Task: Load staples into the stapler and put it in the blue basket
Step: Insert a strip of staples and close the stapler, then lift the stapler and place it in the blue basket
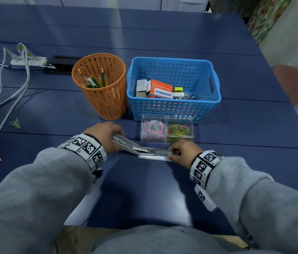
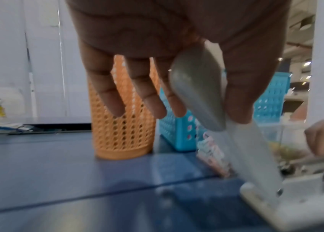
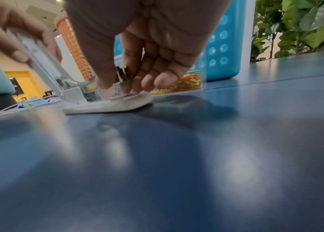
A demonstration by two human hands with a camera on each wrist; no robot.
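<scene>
Stapler, the silver-and-white metal one, was lying flipped open on the dark blue surface right in front of the person, base flat and its long axis running left to right. Its lid arm was swung up and back toward the left, with the open magazine channel stretching toward the right.

Left hand was pinching the raised lid arm between thumb and forefinger, and the other fingers hung straight and loose beside it, holding nothing. Right hand sat at the far right end of the base, fingers curled down onto the magazine. There was something small and metallic between them in the right wrist view, maybe a staple strip, but honestly too blurry to call.

So the right hand was the one nearer the channel, and I'd guess loading goes in from that side, along the long axis.

Just behind sat a clear two-compartment box of coloured paper clips, and touching or nearly touching it from behind, the blue perforated plastic basket with small boxes in it. An orange mesh pencil cup stood left of the basket.
</scene>
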